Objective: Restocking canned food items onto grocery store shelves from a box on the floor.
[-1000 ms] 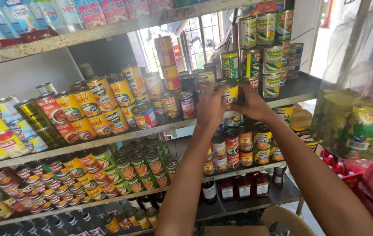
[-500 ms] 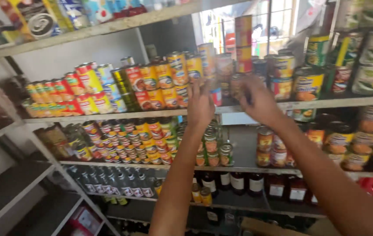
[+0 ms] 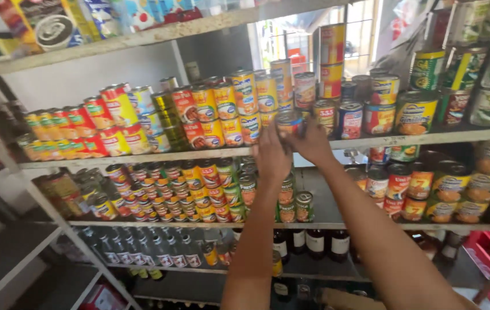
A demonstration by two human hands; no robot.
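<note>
Spanning the whole view is a grey metal shelving unit w/ several tiers, packed w/ goods. Upper-mid tier: rows of red-and-yellow labelled tins on the left, yellow-labelled tins stacked two high in the middle, bigger green-and-yellow cans to the right. Tier below: small red-labelled tins in tight rows; under that, dark glass bottles. Top tier holds colourful cartons.

Both arms reach up to the front edge of the upper-mid tier. Left hand & right hand are closed together round one small silver-topped tin w/ a yellow-red label, fingers wrapped on either side. That tin sits at the shelf edge, just beside the yellow stack & a blue-and-red tin; can't tell if its base touches the shelf.

Progress, as a judgement: shelves look nearly fully stocked, rows mostly neat. This tin isn't yet let go, so settling it in line is what's left.
</note>
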